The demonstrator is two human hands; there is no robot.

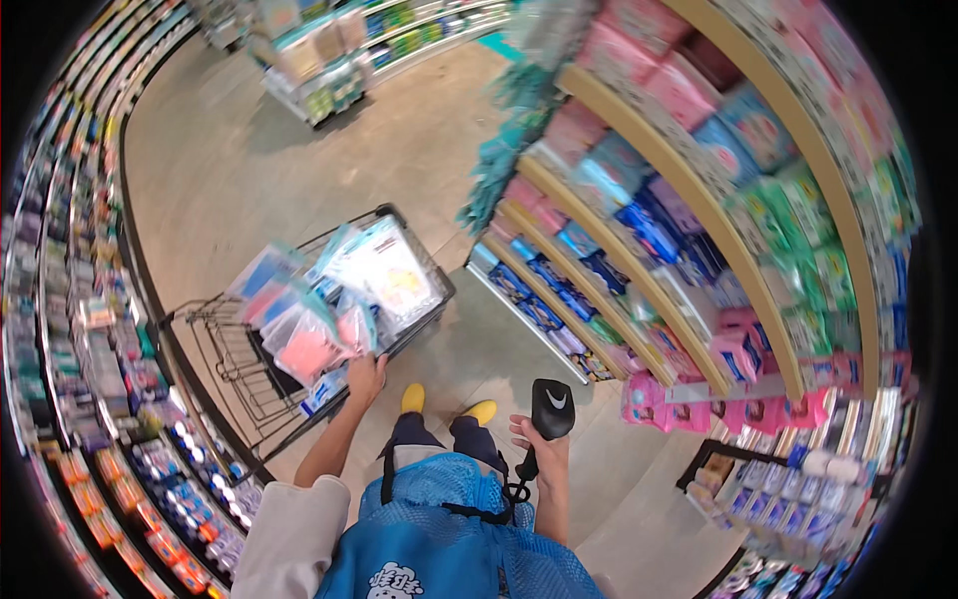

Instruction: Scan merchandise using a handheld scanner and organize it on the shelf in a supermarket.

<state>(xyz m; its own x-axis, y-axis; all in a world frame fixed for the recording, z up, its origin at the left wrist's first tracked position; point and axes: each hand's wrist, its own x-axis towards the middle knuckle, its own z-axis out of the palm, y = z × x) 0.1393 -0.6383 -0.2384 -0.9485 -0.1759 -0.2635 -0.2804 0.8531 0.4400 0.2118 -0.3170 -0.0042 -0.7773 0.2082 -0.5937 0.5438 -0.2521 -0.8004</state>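
Observation:
My left hand [365, 380] is closed on the near side rim of a black wire shopping cart [232, 374]. Just beyond those fingers, clear plastic packs with coral contents [305, 353] lie in the cart. A large flat pack with a white front [389, 266] rests at the cart's right end, and packs with blue and red contents [269, 284] lean at its left. In my right hand [550, 453] is a black handheld barcode scanner [554, 409], its head upward. A black strap hangs by its handle.
Shelves of pink, blue and green packs [673, 239] rise on the right, with teal fringe [501, 142] along their end. Long curved shelves [82, 299] line the left. A display stand [322, 67] is ahead; a low bin of boxed goods [786, 494] stands at lower right.

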